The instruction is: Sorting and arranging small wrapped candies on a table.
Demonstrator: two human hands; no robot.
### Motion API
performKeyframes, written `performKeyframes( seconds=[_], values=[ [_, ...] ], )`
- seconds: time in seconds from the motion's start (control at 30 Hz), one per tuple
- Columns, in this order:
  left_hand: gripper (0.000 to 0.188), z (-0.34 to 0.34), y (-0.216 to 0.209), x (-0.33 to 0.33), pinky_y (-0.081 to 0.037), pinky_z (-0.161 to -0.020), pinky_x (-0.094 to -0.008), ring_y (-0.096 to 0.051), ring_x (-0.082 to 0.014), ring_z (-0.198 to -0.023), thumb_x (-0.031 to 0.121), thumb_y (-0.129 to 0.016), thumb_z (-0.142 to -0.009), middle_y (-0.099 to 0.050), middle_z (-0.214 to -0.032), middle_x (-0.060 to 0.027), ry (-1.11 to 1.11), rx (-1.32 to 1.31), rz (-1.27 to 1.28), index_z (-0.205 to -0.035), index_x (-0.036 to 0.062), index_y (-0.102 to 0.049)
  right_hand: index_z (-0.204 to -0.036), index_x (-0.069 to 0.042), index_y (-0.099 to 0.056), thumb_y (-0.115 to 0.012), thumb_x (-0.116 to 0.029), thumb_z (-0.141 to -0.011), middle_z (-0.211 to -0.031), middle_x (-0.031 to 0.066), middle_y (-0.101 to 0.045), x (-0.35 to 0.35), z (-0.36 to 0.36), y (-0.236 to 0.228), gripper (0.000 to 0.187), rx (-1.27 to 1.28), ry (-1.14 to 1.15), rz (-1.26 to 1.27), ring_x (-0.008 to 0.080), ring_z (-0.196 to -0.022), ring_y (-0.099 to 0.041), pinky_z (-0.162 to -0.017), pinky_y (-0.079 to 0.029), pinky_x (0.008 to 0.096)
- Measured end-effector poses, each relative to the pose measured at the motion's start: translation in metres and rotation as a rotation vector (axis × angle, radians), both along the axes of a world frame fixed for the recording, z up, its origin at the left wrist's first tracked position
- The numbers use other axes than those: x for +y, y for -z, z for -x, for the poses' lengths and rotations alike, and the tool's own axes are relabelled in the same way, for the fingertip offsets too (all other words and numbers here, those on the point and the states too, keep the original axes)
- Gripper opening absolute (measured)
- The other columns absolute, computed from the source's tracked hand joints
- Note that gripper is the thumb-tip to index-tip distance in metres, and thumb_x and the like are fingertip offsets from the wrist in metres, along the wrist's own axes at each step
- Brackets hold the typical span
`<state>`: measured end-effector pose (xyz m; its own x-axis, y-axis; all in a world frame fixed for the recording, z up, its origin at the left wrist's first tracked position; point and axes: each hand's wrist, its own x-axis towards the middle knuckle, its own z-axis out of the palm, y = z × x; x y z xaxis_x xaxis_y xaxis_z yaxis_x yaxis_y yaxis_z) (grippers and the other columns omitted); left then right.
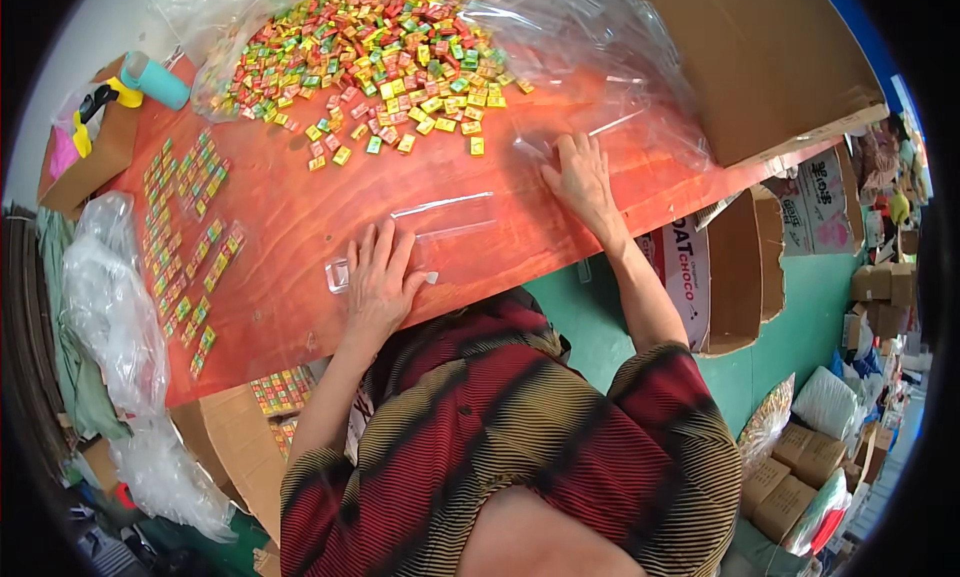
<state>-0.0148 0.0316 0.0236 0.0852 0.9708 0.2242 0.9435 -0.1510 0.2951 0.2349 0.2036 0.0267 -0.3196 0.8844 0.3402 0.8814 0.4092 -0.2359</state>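
My left hand (382, 280) lies palm down near the table's front edge, fingers spread. Beneath and beside it is a small clear plastic piece (338, 275), and something whitish shows at its thumb tip. A clear plastic sleeve or tray (445, 214) lies flat just beyond these fingers. Farther right, my right hand (583, 184) rests on the table with fingers stretched forward and thumb apart. Its fingertips are at another clear plastic piece (535, 147); its exact shape is hard to make out. Small wrapped candies (400, 67) in red, yellow and green form a large heap beyond both hands.
Candies in rows (205, 177) lie at the left of the red table (290, 197). Clear plastic sheeting (590, 27) and a large cardboard box (760, 67) stand back right. A small box (105, 157) holds a turquoise cup (155, 80). Open cartons (735, 267) sit below right.
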Motion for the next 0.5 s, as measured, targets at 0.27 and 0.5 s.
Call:
performKeyframes(
  seconds=[0.27, 0.5],
  values=[
    [0.050, 0.008, 0.004, 0.000, -0.024, -0.098, -0.0528, -0.034, -0.0375, -0.120, 0.029, -0.059, -0.078, -0.038, -0.130, -0.0172, 0.036, 0.037, 0.017, -0.120, 0.0064, -0.047, -0.099, -0.008, -0.057, -0.051, -0.006, -0.072, -0.084, 0.0086, -0.056, -0.028, -0.002, 0.001, 0.028, -0.022, -0.217, -0.125, 0.0271, -0.079, -0.050, -0.069, -0.040, 0.0365],
    [0.048, 0.015, -0.002, -0.001, -0.022, -0.099, -0.0518, -0.033, -0.0370, -0.121, 0.026, -0.059, -0.078, -0.038, -0.130, -0.0185, 0.012, 0.016, 0.014, -0.119, 0.0043, -0.048, -0.100, -0.006, -0.057, -0.057, -0.006, -0.070, -0.098, 0.0092, -0.053, -0.073, -0.005, 0.013, 0.030, 0.113, -0.241, 0.013, 0.0263, -0.096, -0.049, -0.087, -0.035, 0.0435]
  ],
)
